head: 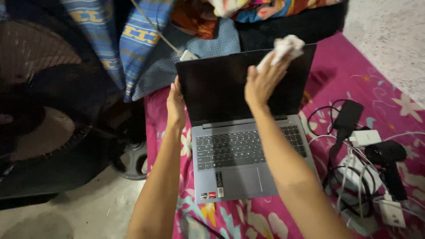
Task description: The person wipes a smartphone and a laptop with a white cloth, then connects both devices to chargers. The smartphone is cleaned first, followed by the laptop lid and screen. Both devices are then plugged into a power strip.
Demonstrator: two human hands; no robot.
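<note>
An open grey laptop (230, 177) with a dark screen (217, 88) lies on a pink flowered mat (380, 97). My right hand (263, 82) presses a crumpled white tissue (287, 46) against the upper right of the screen. My left hand (175, 104) grips the screen's left edge, holding the lid upright.
A black standing fan (40, 102) fills the left side on the concrete floor. Tangled cables, white chargers (365, 138) and a black hair dryer (389, 159) lie to the laptop's right. Blue patterned cloth (137, 40) and clothes are piled behind the laptop.
</note>
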